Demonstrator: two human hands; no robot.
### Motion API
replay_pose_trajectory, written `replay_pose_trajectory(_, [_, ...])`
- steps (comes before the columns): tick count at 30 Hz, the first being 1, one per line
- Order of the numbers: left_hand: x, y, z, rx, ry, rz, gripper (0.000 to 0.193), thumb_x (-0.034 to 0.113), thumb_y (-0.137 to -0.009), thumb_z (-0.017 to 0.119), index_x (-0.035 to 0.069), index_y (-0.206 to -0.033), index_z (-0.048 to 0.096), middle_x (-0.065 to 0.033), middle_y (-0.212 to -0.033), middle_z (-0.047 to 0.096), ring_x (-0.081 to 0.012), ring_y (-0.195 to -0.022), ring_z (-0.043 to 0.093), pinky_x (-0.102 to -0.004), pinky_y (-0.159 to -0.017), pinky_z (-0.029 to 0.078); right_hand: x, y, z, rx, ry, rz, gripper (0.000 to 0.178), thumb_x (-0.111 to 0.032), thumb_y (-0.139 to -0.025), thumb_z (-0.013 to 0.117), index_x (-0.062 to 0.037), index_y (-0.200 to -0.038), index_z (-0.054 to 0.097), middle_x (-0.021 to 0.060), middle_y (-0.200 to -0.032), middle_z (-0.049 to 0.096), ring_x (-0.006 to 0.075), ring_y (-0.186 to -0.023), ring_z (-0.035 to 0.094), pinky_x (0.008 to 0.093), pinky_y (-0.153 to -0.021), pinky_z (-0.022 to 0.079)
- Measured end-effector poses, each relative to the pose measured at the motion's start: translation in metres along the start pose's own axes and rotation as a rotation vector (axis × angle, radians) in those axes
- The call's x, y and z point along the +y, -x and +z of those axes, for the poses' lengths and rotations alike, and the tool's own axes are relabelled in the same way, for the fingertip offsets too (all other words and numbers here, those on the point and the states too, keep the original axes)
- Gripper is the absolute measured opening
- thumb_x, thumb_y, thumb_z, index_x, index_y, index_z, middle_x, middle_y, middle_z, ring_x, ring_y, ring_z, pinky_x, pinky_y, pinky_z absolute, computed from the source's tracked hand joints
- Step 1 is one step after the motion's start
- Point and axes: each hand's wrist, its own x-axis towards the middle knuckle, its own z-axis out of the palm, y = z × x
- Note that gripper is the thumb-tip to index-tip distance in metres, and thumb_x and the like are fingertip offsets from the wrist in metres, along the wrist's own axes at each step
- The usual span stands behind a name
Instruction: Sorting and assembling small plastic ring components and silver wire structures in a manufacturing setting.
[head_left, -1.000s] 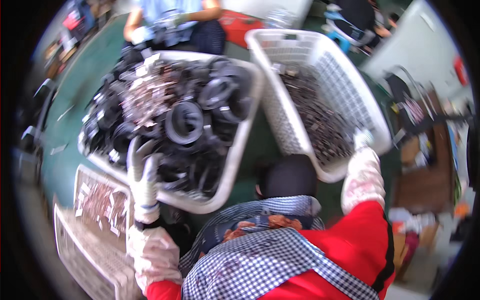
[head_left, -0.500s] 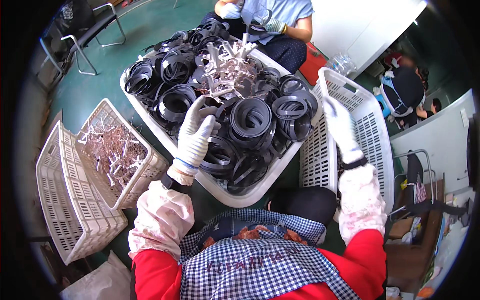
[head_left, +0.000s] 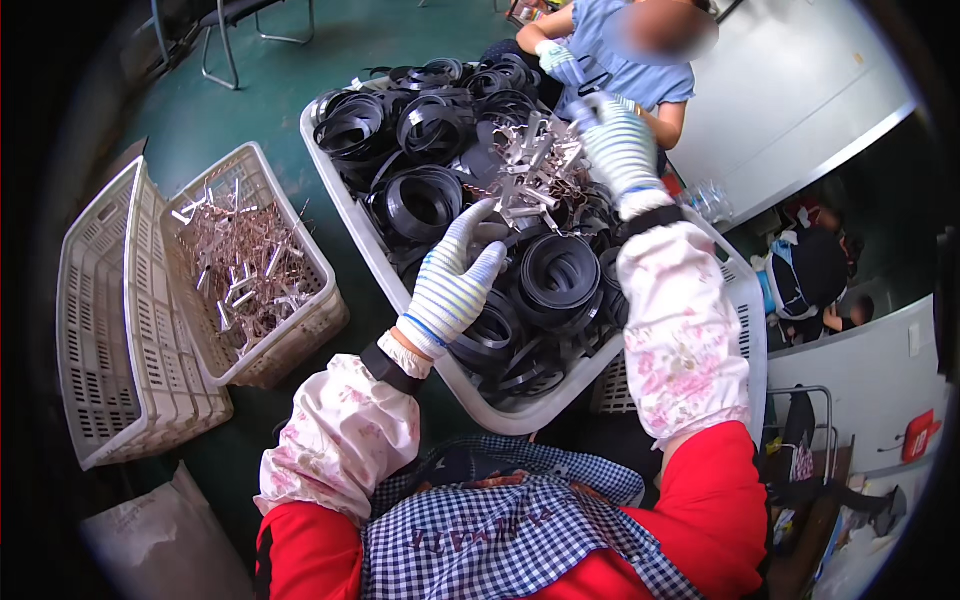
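A large white bin in front of me is heaped with coiled black strips. On top lies a pile of silvery metal pieces with thin copper-coloured wires. My left hand, in a striped white glove, hovers over the near left coils, thumb and fingers apart, with nothing in it. At the far right of the pile, my right hand, gloved alike, reaches forward close to a co-worker's gloved hands. Its fingertips are smeared and partly turned away, so whether they hold anything cannot be made out.
Left of the bin, a white basket holds more wired metal pieces, beside tilted slatted baskets. Another white basket stands to the right, partly behind my arm. The co-worker sits across the bin. A chair stands far left.
My right hand has moved from above the right basket, up and leftward to the far side of the bin. My left hand stays over the coils. The whole view has shifted.
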Motion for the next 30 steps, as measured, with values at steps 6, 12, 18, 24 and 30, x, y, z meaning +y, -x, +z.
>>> replay_pose_trajectory(6, [-0.004,-0.001,-0.001,-0.068,0.169,-0.064,0.072,0.027,-0.100,0.067,0.005,-0.158,0.030,-0.0120,-0.132,0.059,-0.0142,-0.097,0.065,-0.0278,-0.085,0.053,0.011,0.021,-0.076,0.389,-0.724,0.298,0.033,-0.031,-0.098,0.071,-0.0013,-0.111,0.069,0.0069,-0.093,0.073,0.0141,-0.073,0.066,0.0284,-0.072,0.055])
replay_pose_trajectory(12, [-0.020,-0.002,0.006,-0.304,0.592,0.092,0.086,0.044,-0.098,0.065,0.020,-0.164,0.015,-0.0114,-0.169,0.014,-0.0360,-0.149,0.030,-0.0603,-0.112,0.038,-0.064,0.173,-0.040,-0.226,-1.720,0.582,0.026,-0.031,-0.103,0.063,-0.0063,-0.108,0.067,0.0014,-0.094,0.069,0.0091,-0.084,0.066,0.0231,-0.075,0.057])
replay_pose_trajectory(18, [-0.002,0.007,0.000,-0.297,0.783,0.068,0.076,0.023,-0.094,0.072,0.017,-0.158,0.031,-0.0152,-0.156,0.039,-0.0365,-0.145,0.038,-0.0582,-0.113,0.040,-0.091,0.237,-0.020,-0.262,-1.865,0.736,0.027,-0.030,-0.103,0.063,-0.0054,-0.113,0.066,0.0044,-0.098,0.072,0.0104,-0.088,0.070,0.0212,-0.076,0.058])
replay_pose_trajectory(24, [0.008,-0.010,-0.028,-0.075,0.630,0.223,0.067,0.035,-0.094,0.072,0.009,-0.148,0.042,-0.0123,-0.131,0.059,-0.0308,-0.134,0.053,-0.0592,-0.114,0.042,-0.057,0.230,0.004,-0.274,-0.308,-0.081,0.046,-0.040,-0.091,0.072,-0.0032,-0.118,0.068,0.0150,-0.101,0.074,0.0326,-0.088,0.071,0.0413,-0.081,0.055])
replay_pose_trajectory(30, [0.012,-0.005,-0.033,0.052,0.381,0.153,0.113,0.036,-0.080,0.088,0.007,-0.161,0.015,-0.0157,-0.138,0.040,-0.0274,-0.121,0.059,-0.0444,-0.103,0.053,-0.057,0.235,0.043,-0.220,-0.098,-0.186,0.022,-0.031,-0.089,0.068,-0.0129,-0.101,0.071,0.0102,-0.087,0.072,0.0323,-0.081,0.069,0.0470,-0.077,0.051])
